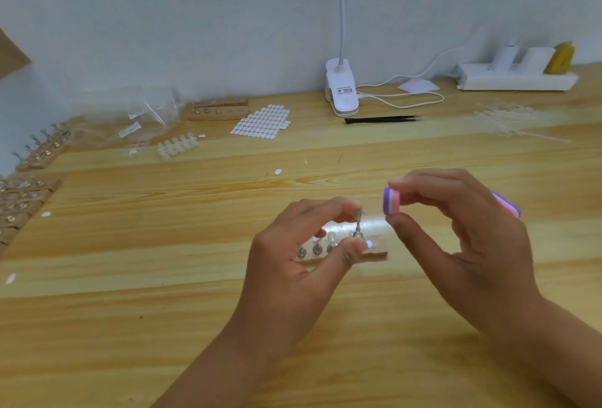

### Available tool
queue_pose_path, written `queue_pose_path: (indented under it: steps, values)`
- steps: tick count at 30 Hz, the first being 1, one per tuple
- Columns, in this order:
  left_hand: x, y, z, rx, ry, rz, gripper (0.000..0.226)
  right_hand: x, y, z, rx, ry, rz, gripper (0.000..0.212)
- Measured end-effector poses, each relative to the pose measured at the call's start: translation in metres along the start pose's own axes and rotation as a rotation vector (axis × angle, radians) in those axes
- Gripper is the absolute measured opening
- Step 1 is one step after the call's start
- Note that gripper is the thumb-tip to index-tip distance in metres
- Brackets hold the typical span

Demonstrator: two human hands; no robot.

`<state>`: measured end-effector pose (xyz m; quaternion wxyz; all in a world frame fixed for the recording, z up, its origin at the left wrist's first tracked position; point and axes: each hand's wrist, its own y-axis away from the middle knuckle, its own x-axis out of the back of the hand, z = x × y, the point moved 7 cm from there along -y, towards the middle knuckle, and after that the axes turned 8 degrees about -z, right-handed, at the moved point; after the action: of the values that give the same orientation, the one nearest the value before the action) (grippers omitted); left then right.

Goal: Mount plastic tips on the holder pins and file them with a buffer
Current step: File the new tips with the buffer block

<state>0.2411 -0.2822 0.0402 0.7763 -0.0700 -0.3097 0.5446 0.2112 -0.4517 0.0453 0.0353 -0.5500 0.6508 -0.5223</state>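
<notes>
A small wooden holder block (pixel 378 249) lies on the table under my hands, with several metal pins standing in it. My left hand (pixel 303 254) pinches one upright pin (pixel 357 223) between forefinger and thumb, its top hidden by my fingertip. Another pin carries a clear plastic tip (pixel 331 238). My right hand (pixel 462 231) grips a purple, pink and white buffer block (pixel 391 200) just right of and slightly above that pin, not touching it.
Further wooden holders with pins (pixel 39 153) line the left edge, another (pixel 216 109) stands at the back. A sheet of adhesive dots (pixel 260 121), a strip of white tips (pixel 177 146), plastic bags (pixel 143 117), black tweezers (pixel 381 120), a clip lamp (pixel 340 88) and a power strip (pixel 514 80) lie beyond.
</notes>
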Motion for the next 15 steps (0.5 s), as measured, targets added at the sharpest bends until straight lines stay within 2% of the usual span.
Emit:
queue_pose_path:
  steps: [4,10,15]
  values:
    - [-0.006,0.002,0.001,-0.026,-0.047,-0.032,0.030,-0.007,0.007,-0.020,0.176,0.045,-0.001,0.025]
    - [0.003,0.000,-0.009,0.053,0.126,0.004,0.022,-0.016,0.002,0.014,0.018,0.072,-0.131,0.020]
    - [-0.007,0.000,-0.006,0.023,-0.039,-0.030,0.026,-0.007,0.001,-0.008,0.059,0.026,-0.017,0.026]
